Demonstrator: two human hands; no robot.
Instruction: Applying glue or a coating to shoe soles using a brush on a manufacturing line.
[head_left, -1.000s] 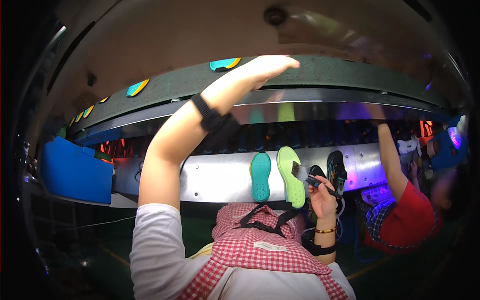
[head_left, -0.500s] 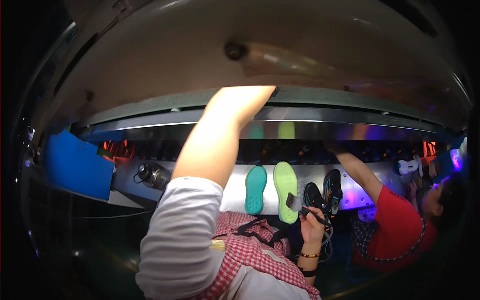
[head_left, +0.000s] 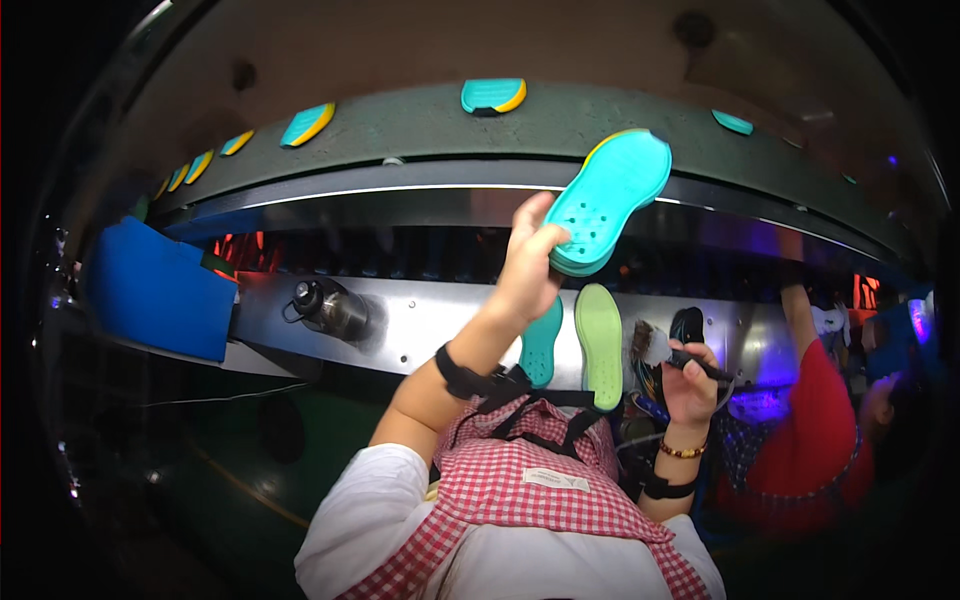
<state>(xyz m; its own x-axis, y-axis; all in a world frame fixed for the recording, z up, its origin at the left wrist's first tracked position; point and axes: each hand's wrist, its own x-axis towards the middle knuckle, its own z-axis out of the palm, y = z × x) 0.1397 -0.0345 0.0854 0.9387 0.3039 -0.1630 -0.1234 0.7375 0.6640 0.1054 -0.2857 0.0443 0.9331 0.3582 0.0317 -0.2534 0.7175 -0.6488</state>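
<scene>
My left hand [head_left: 528,268] grips a turquoise shoe sole [head_left: 618,190] with a yellow edge by its holed end, thumb on top. The sole is raised and tilted in front of the belt's metal rail. Lower right, my right hand [head_left: 690,392] is closed round the dark handle of a brush [head_left: 655,346], whose brown bristles point left. Between the hands, a light green sole [head_left: 600,340] lies on the metal shelf. A darker teal sole [head_left: 541,345] is left of it, partly hidden by my left forearm. Dark shoes [head_left: 687,325] show behind the brush.
A belt [head_left: 400,135] carrying several turquoise and yellow soles runs along the far side. On the shelf's left lies a dark bottle [head_left: 335,310], near a blue panel [head_left: 165,290]. At the right, a co-worker in a red sleeve [head_left: 810,420] reaches forward.
My left hand has come back from the belt into view with the turquoise sole. The brush has moved right, off the green sole.
</scene>
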